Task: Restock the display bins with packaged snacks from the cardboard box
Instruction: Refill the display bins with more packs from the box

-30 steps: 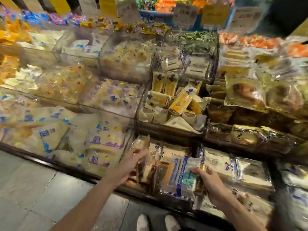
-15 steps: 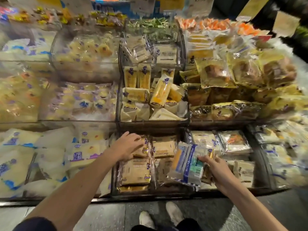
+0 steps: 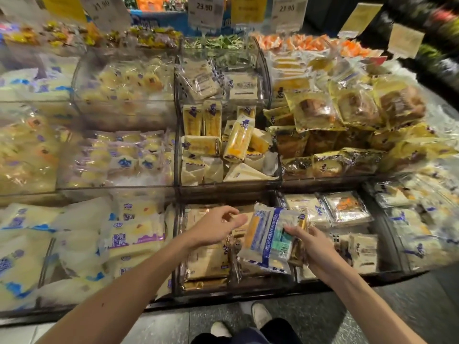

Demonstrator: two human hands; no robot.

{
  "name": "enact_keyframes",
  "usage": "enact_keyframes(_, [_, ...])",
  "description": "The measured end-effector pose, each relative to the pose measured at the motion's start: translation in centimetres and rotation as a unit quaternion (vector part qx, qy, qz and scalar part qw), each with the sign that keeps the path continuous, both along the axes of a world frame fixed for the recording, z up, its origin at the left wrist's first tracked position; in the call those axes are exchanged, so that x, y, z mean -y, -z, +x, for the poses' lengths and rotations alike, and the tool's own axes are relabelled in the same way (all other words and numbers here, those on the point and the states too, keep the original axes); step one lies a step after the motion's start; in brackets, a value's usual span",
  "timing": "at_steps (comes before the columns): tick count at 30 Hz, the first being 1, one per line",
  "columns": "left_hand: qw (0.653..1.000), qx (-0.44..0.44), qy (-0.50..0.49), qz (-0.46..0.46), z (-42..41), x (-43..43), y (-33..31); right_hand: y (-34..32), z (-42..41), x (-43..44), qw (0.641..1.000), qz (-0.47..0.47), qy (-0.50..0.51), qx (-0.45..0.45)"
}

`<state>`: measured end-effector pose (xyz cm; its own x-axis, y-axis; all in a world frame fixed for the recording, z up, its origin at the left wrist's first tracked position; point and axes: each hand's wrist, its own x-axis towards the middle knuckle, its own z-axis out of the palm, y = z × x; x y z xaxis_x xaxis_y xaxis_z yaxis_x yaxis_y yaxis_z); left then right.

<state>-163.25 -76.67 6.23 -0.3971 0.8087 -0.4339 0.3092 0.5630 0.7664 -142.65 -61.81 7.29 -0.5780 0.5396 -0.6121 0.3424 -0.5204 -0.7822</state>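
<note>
1. Nearest: shoes [image 3: 260, 315] on the dark floor, just in front of the display's lower edge. The cardboard box is not in view.
2. Right hand [image 3: 314, 245]: fingers are curled under the right side of a blue-and-white snack packet [image 3: 268, 240], thumb on top, holding it tilted above the front middle bin [image 3: 223, 294].
3. Left hand [image 3: 213, 227]: it hovers over the same bin with fingers loosely curled and nothing visibly in its grip. Its fingertips are near the packet's left edge; I cannot tell whether they touch.
4. Handling, judged: the packet looks light, with a glossy, slippery film and soft contents that would crush under a squeeze. Best hold is across the flat faces or along a sealed edge, with light pressure.
5. Bin contents: beige packets [image 3: 206, 261] lie flat and stacked. The new packet probably needs laying flat on top, label up.
6. Behind, one tier up: yellow packets [image 3: 237, 141] sit jumbled in a clear bin.
7. Farthest: price tags [image 3: 205, 11] hang above the back row.
</note>
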Motion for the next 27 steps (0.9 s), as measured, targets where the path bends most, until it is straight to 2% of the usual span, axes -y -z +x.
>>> enact_keyframes(2, [0.995,0.101,0.003,-0.002,1.9,0.2,-0.9,-0.5,-0.6,0.5,1.0,-0.002,-0.012,-0.022])
enact_keyframes(4, [0.988,0.154,-0.019,0.008,2.7,0.5,-0.8,-0.9,-1.3,1.1,0.999,-0.001,-0.025,-0.03])
enact_keyframes(12, [0.956,0.247,-0.152,0.037,1.8,1.5,-0.1,-0.4,-0.3,1.1,0.999,-0.031,0.0,-0.036])
enact_keyframes(14, [0.95,0.238,-0.201,0.039,1.2,1.5,-0.4,-0.3,0.5,0.4,0.999,-0.024,0.01,-0.033])
enact_keyframes(17, [0.954,0.164,-0.24,0.066,0.2,1.6,-0.9,-0.2,1.6,-0.5,0.999,-0.013,0.016,-0.031])
enact_keyframes(20, [0.972,0.081,-0.193,0.104,-0.5,1.9,-1.0,-0.3,2.4,-1.0,0.999,-0.005,0.016,-0.036])
enact_keyframes(23, [0.99,-0.022,-0.122,0.068,0.2,1.6,-1.7,-0.4,2.8,-1.1,0.999,-0.003,0.012,-0.043])
enact_keyframes(25, [0.992,-0.008,-0.112,0.057,1.0,1.1,-2.2,-0.5,2.6,-1.1,0.999,-0.02,0.009,-0.049])
enact_keyframes(27, [0.991,0.051,-0.109,0.061,2.0,0.8,-3.3,-0.6,2.1,-1.1,0.997,-0.051,0.003,-0.057])
